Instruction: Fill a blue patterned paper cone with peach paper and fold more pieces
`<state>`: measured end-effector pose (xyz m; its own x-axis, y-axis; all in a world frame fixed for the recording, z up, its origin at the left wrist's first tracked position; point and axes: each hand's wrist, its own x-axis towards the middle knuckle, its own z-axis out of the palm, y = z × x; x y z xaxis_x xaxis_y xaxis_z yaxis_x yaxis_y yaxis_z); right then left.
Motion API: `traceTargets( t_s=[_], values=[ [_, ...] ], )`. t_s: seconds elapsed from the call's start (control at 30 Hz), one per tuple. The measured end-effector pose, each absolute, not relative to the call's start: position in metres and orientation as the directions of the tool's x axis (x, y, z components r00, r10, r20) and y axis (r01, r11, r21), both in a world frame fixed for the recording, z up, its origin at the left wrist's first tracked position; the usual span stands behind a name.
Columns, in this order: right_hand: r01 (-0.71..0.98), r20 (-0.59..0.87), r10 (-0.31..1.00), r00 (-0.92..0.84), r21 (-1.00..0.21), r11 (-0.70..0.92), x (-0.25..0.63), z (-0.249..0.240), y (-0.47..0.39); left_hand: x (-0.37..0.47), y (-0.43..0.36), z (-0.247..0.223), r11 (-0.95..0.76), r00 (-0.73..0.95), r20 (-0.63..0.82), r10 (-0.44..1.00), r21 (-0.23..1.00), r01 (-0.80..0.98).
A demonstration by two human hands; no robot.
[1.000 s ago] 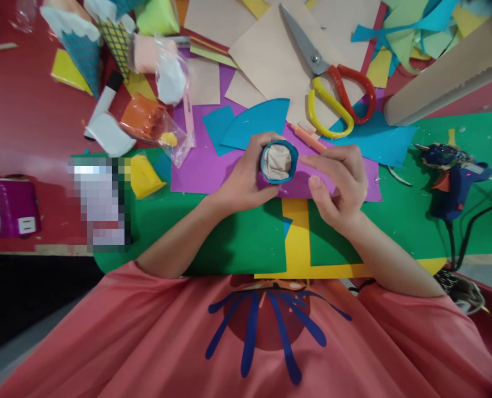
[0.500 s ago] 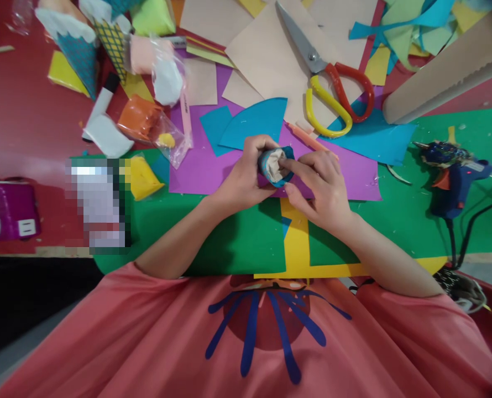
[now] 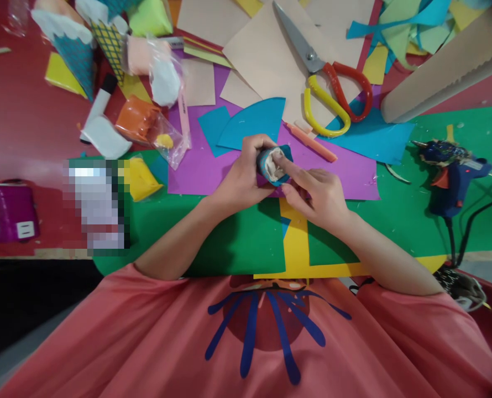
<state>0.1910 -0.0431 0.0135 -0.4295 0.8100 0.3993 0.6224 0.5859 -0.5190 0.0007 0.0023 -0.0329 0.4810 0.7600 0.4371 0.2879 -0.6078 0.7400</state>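
My left hand (image 3: 242, 168) is wrapped round a small blue paper cone (image 3: 262, 169), its open end tilted up toward me. Crumpled cream paper (image 3: 273, 172) fills the mouth of the cone. The index finger of my right hand (image 3: 318, 193) presses into that paper, with the thumb apart from it near the rim and the other fingers curled loosely. The cone's tip is hidden by my left hand. Under both hands lies a purple sheet (image 3: 213, 179). A blue paper fan piece (image 3: 252, 124) and an orange pen (image 3: 310, 141) rest just beyond.
Large scissors (image 3: 312, 61) lie on beige paper at the back. A glue gun (image 3: 453, 177) sits at right, near a cardboard tube (image 3: 440, 66). Clay packets, including an orange one (image 3: 134, 119), and decorated cones (image 3: 74, 55) are at left. A pixelated object (image 3: 97, 204) lies on the green sheet.
My right index finger has moved slightly left and onto the crumpled paper in the cone's mouth, and the other fingers have curled in more. My left hand keeps its hold.
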Motion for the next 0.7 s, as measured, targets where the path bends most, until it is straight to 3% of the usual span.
traceTargets(
  t_s=[0.2,0.4,0.7],
  values=[
    [0.656,0.248,0.858,-0.45,-0.56,0.506,0.193,0.012,-0.046,-0.001,0.002,-0.037,-0.616,0.495,0.429,0.756,0.723,0.314],
    [0.654,0.194,0.862,-0.469,-0.58,0.486,0.193,0.011,-0.045,0.0,0.002,-0.037,-0.62,0.506,0.428,0.749,0.721,0.309],
    [0.591,0.467,0.82,-0.332,-0.575,0.566,0.198,0.017,-0.046,0.002,0.006,-0.024,-0.661,0.434,0.518,0.737,0.686,0.304]
  ],
)
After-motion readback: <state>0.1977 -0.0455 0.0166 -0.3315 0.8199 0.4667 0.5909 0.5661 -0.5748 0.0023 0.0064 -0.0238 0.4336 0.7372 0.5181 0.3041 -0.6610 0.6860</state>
